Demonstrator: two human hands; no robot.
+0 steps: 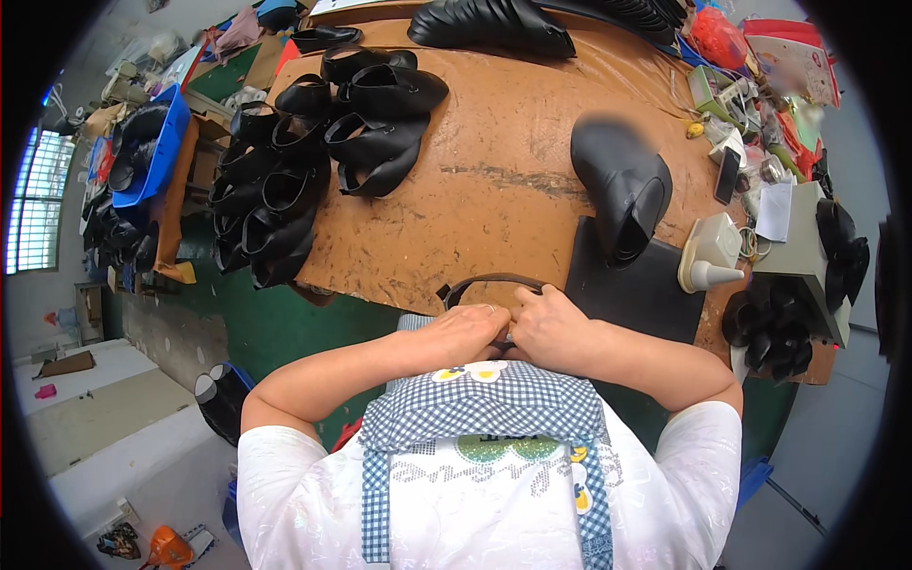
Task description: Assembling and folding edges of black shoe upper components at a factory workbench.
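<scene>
Both my hands meet close to my chest at the near edge of the brown work table (503, 180). My left hand (463, 333) and my right hand (549, 326) are each closed on the same black shoe upper (489, 283), a thin curved leather strap piece that arches out over the table edge. My fingers hide its lower part. A black boot (622, 185) stands upright just beyond my right hand, on a black mat (646, 290).
Several black shoe uppers (375, 114) lie piled at the table's far left, more spilling over the left edge (261, 204). A white glue bottle (712, 256) sits at right among cluttered tools. Black soles (494, 24) lie at the far edge. A blue bin (157, 152) stands left.
</scene>
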